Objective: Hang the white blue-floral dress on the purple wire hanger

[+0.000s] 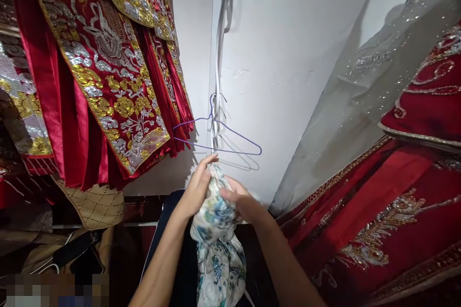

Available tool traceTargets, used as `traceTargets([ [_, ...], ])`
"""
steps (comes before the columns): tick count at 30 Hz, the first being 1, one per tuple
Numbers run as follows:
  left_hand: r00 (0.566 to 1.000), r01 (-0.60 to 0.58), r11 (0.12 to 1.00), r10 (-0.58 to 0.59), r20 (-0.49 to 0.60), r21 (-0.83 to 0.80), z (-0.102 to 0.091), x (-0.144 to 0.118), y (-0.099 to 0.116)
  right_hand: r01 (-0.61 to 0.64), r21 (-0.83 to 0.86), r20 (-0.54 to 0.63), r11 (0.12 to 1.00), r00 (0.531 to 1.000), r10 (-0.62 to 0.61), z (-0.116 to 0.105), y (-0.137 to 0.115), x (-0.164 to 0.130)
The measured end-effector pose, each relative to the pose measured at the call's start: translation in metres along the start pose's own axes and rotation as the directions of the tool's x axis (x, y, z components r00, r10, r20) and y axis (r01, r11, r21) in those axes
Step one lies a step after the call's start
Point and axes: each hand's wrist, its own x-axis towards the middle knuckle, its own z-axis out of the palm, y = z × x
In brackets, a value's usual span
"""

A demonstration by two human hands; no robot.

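Observation:
A white cloth with a blue and green flower print (218, 223) hangs bunched between my hands, its lower part dropping towards my lap. What kind of garment it is, I cannot tell. My left hand (198, 184) grips its upper left side, thumb pressed on the fabric and fingers reaching up behind. On the right side, my right hand (242, 199) holds the same bunch with its thumb in front; its other fingers are partly hidden by the cloth. Just above my hands, a bare purple wire hanger (236, 130) hangs at the white wall strip.
Red garments with gold and silver embroidery (118, 72) hang at the left. Another beaded red garment (374, 220) and a sheer sparkling white fabric (334, 120) fill the right. A black phone-like object (87, 263) lies at the lower left. A white wall (281, 33) stands ahead.

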Motion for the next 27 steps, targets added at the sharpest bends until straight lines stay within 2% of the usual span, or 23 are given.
traceTargets([
  [2,0.983,0.125,0.992,-0.126,0.134,0.011,-0.011,0.0,-0.012,0.047,-0.093,0.126,0.995,0.991,-0.035,-0.017,-0.021,0.012],
  [3,0.957,0.191,0.98,-0.198,0.21,0.057,-0.017,-0.002,-0.019,0.106,-0.164,0.113,0.981,0.99,-0.088,-0.026,-0.029,0.021],
  [5,0.907,0.254,0.949,-0.301,0.293,0.187,-0.03,-0.007,-0.028,0.218,-0.327,-0.051,0.919,0.967,-0.248,-0.043,-0.035,0.045],
  [7,0.906,0.229,0.925,-0.317,0.283,0.302,-0.045,-0.011,-0.03,0.23,-0.47,-0.186,0.852,0.918,-0.35,-0.054,-0.027,0.071],
  [8,0.92,0.204,0.913,-0.302,0.251,0.354,-0.053,-0.011,-0.029,0.206,-0.526,-0.199,0.825,0.913,-0.355,-0.058,-0.02,0.083],
  [11,0.943,0.141,0.834,-0.277,0.185,0.533,-0.083,-0.009,-0.026,0.155,-0.6,-0.156,0.785,0.939,-0.305,-0.068,0.004,0.105],
  [14,0.901,0.114,0.68,-0.378,0.213,0.724,-0.114,-0.005,-0.032,0.148,-0.616,-0.14,0.774,0.946,-0.292,-0.086,0.009,0.105],
  [17,0.856,0.105,0.559,-0.471,0.211,0.823,-0.137,0.001,-0.04,0.149,-0.636,-0.128,0.757,0.947,-0.294,-0.109,-0.003,0.095],
  [19,0.889,0.075,0.555,-0.413,0.196,0.828,-0.144,0.009,-0.038,0.166,-0.631,-0.088,0.758,0.955,-0.282,-0.117,-0.013,0.09],
  [22,0.977,-0.04,0.617,-0.141,0.161,0.786,-0.141,0.03,-0.023,0.19,-0.595,-0.03,0.781,0.966,-0.258,-0.112,-0.019,0.086],
  [24,0.993,-0.096,0.675,0.015,0.116,0.731,-0.134,0.047,-0.012,0.199,-0.571,0.004,0.797,0.971,-0.24,-0.102,-0.02,0.082],
  [27,0.996,-0.085,0.76,0.067,0.052,0.644,-0.127,0.073,-0.006,0.24,-0.55,0.059,0.8,0.967,-0.249,-0.095,-0.022,0.074],
])
